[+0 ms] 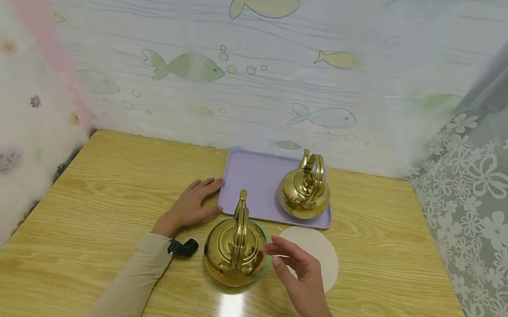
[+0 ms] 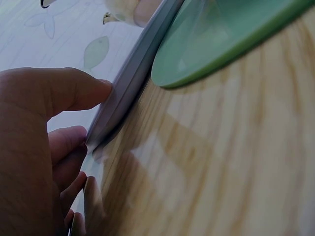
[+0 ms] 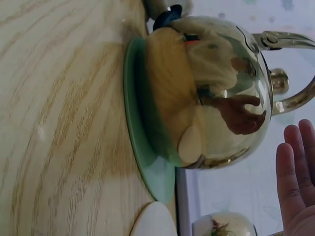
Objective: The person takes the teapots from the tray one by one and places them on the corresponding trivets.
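A shiny gold kettle (image 1: 222, 253) stands upright on a round green mat (image 3: 135, 118) at the front middle of the table. Beside its right side, my right hand (image 1: 301, 277) is held with fingers extended and nothing in them. Those fingers also show at the right edge of the right wrist view. My left hand (image 1: 190, 205) lies at the left edge of a lilac tray (image 1: 251, 179), fingers spread and thumb tip at the rim in the left wrist view. On the tray's right half rests a second gold kettle (image 1: 294, 198).
A round off-white mat (image 1: 325, 253) lies right of the front kettle, partly behind my right hand. Behind the table hangs a fish-patterned curtain (image 1: 169, 104). A flowered sheer curtain (image 1: 486, 226) borders the right side.
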A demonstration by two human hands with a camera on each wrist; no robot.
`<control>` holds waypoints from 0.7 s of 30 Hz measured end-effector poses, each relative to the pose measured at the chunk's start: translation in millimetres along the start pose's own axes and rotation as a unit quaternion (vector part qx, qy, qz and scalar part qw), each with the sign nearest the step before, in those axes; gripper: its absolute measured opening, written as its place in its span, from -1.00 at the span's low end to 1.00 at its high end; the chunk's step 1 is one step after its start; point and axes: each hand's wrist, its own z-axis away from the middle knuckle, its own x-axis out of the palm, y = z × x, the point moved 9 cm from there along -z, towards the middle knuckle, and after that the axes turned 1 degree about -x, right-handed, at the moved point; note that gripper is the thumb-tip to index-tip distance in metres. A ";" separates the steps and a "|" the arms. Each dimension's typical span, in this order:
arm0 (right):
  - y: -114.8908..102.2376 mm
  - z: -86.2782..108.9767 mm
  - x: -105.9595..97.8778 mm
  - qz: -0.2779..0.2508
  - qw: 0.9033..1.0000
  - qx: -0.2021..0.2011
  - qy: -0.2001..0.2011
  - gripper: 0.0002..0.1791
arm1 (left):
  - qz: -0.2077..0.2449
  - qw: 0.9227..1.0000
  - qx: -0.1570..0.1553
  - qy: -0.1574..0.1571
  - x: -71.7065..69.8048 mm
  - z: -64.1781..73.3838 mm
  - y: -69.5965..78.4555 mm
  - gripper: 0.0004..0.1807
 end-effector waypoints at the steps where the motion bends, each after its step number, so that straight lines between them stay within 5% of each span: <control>1: 0.9 -0.3 -1.6 0.001 1.000 0.004 0.003 -0.57 | 0.001 1.000 0.000 0.000 -0.2 0.2 0.0 -0.19; 21: 17.2 2.5 -27.0 0.029 0.999 0.021 0.026 -0.60 | -0.003 1.000 0.002 0.002 2.2 0.5 -3.2 -0.21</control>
